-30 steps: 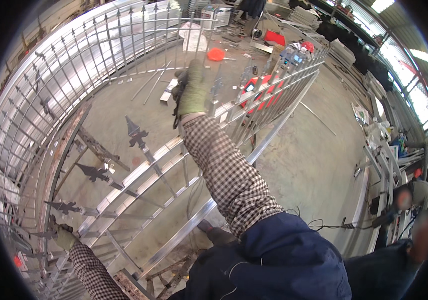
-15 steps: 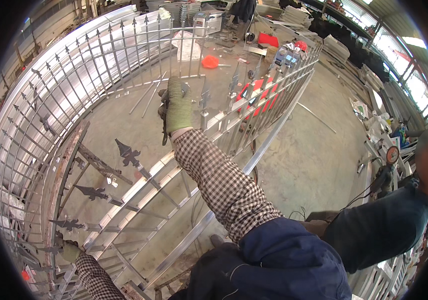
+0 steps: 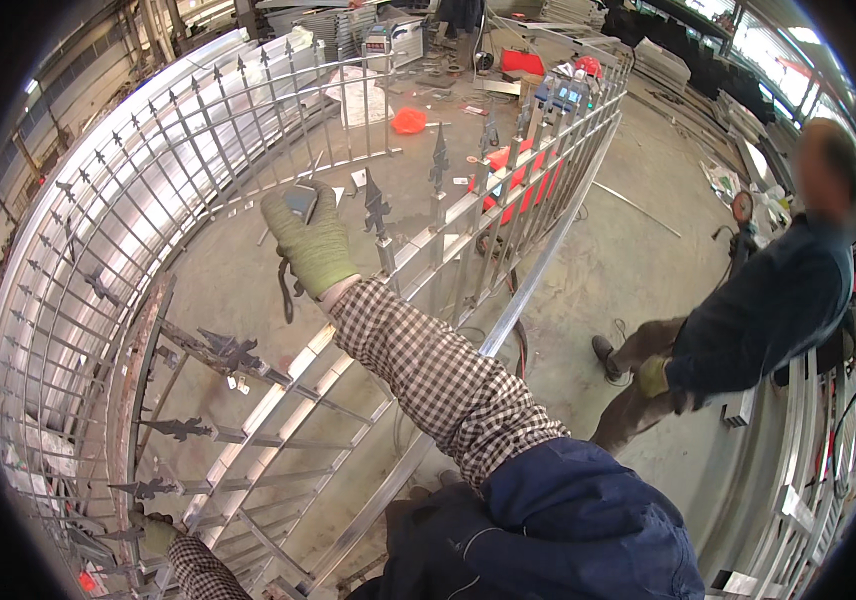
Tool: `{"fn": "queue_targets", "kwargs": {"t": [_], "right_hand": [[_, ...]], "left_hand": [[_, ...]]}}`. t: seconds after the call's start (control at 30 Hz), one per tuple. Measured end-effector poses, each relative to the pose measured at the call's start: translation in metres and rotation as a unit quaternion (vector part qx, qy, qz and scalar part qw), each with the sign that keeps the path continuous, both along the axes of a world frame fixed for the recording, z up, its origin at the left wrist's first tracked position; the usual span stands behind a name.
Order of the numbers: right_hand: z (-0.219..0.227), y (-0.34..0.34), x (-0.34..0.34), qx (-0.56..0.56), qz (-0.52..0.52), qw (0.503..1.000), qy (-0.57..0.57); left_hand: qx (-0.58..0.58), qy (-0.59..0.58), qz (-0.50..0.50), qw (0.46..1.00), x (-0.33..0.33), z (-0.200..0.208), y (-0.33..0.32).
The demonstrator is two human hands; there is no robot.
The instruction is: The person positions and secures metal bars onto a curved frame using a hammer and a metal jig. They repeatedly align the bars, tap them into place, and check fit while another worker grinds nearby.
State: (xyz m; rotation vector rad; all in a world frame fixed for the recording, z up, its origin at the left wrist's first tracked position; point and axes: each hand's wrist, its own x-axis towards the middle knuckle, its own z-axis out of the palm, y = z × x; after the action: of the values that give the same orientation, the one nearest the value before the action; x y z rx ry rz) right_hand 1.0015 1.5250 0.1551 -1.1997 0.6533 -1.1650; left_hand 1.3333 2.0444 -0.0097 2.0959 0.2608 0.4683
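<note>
My right hand [image 3: 310,240], in a green knit glove, is raised above the metal fence panel [image 3: 298,375]. Its fingers are closed round a small grey-blue, rounded device [image 3: 300,202], from which a dark strap [image 3: 286,290] hangs in a loop. What kind of device it is cannot be made out. Spear-shaped finials top the panel's pickets: one [image 3: 376,205] stands just right of that hand, another [image 3: 233,350] to its lower left. At the lower left my left hand [image 3: 156,530], also gloved, is closed around a picket end near its finial, its fingers partly hidden.
A co-worker [image 3: 758,310] with a gloved hand stands on the right. A second spear-topped fence [image 3: 218,130] curves along the left, before stacked silvery profiles [image 3: 38,360]. An orange-red bag [image 3: 409,121] lies on the concrete floor. Metal lengths [image 3: 798,470] are stacked lower right.
My right hand has turned, so the grey-blue device shows, and sits slightly left and lower. The co-worker now shows nearly whole, farther from me. The view has shifted a little.
</note>
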Motion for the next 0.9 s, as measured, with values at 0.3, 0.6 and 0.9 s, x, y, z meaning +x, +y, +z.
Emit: {"fn": "queue_targets", "kwargs": {"t": [0.3, 0.6, 0.9], "right_hand": [[-0.018, -0.007, 0.007, 0.088, 0.041, 0.991, -0.090], [-0.048, -0.008, 0.006, 0.114, 0.029, 0.988, -0.102], [-0.077, -0.017, 0.021, 0.123, 0.061, 0.980, -0.143]], "left_hand": [[-0.181, -0.005, -0.001, 0.983, -0.035, 0.025, -0.028], [-0.223, -0.012, -0.031, 0.974, -0.050, 0.038, -0.039], [-0.220, 0.003, -0.006, 0.975, -0.056, 0.041, -0.043]]}}
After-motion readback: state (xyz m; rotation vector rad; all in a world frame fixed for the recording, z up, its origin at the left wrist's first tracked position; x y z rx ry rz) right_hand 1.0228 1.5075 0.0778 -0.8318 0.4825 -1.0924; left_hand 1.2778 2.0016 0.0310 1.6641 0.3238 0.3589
